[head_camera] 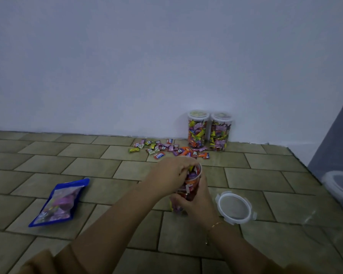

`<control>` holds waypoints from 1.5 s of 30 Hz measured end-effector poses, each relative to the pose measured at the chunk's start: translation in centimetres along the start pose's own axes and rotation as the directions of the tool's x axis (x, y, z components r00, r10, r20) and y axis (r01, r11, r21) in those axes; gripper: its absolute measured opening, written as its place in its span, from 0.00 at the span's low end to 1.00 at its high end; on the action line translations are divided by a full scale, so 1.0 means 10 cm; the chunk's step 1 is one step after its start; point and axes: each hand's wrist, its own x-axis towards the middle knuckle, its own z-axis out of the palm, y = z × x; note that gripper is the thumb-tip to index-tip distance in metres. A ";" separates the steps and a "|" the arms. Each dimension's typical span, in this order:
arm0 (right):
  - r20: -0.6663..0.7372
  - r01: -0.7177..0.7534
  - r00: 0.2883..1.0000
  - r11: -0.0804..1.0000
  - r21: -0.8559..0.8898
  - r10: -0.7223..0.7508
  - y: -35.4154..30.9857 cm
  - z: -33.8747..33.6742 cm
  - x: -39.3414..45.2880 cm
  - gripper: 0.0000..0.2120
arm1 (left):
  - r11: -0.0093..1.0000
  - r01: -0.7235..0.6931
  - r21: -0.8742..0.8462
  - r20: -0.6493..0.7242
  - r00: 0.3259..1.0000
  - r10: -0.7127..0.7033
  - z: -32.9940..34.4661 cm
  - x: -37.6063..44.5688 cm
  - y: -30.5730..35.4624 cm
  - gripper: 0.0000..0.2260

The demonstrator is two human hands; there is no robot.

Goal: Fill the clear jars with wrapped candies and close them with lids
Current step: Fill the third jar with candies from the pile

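A clear jar (194, 181), nearly full of wrapped candies, stands on the tiled floor in front of me. My right hand (196, 204) grips its side. My left hand (171, 174) is over the jar's open mouth with curled fingers on candies at the top. The jar's clear round lid (235, 207) lies flat on the floor just to the right. Loose wrapped candies (166, 148) are scattered near the wall. Two filled, lidded jars (209, 131) stand side by side against the wall.
A blue candy bag (58, 202) lies on the floor to the left. A clear plastic container (340, 186) sits at the right edge beside a grey panel. A plain wall runs behind everything.
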 end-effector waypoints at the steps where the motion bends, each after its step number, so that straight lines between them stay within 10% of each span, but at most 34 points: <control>1: 0.010 0.002 1.000 1.000 0.001 -0.002 0.00 0.00 0.00 0.49 | 1.000 -0.002 0.009 0.011 1.000 0.002 0.00 -0.01 0.00 0.17; 21: -0.052 0.011 0.999 0.999 -0.050 -0.013 0.11 -0.17 0.27 0.44 | 0.900 -0.194 0.390 0.210 0.971 0.118 0.16 0.34 0.09 0.19; 34: -0.062 0.025 0.998 0.999 -0.024 -0.026 0.11 -0.24 0.39 0.46 | 0.966 -0.107 -0.235 -0.080 0.993 0.090 0.20 0.46 -0.15 0.21; 41: -0.073 -0.028 0.997 0.999 -0.018 0.026 0.23 -0.27 0.57 0.49 | 0.889 -0.020 -0.458 -0.407 0.893 -0.190 0.27 0.61 -0.52 0.17; 45: -0.117 -0.049 0.992 0.998 -0.050 0.043 0.26 -0.29 0.69 0.49 | 0.862 0.204 -0.464 -0.371 0.838 -0.399 0.46 0.73 -0.98 0.16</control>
